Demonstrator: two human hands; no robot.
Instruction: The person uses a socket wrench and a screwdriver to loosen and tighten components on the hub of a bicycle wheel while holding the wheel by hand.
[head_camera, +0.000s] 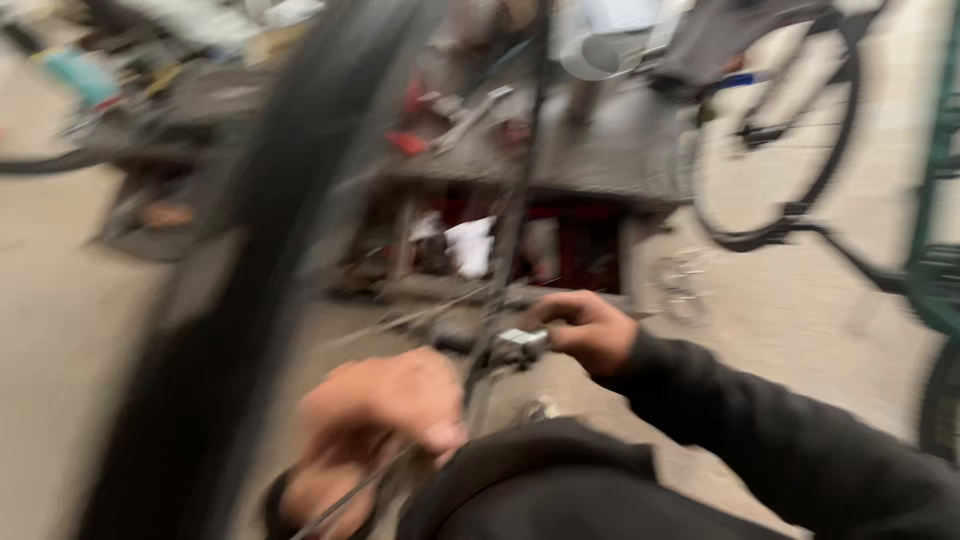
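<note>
The picture is heavily blurred by motion. A big black bicycle tyre (270, 260) sweeps from the top centre down to the lower left, close to the camera. My left hand (385, 415) is closed around a thin metal rod or spoke near the wheel's middle. My right hand (590, 330), in a black sleeve, grips a small dark and silver part (515, 345) at the wheel's hub, where a thin dark bar (520, 190) rises upward. Exactly what part this is cannot be told.
A cluttered metal workbench (590, 150) with tools and red items stands behind. Another bicycle wheel (775, 150) leans at the upper right. A green frame (935, 230) stands at the right edge. Concrete floor (60, 300) lies at the left.
</note>
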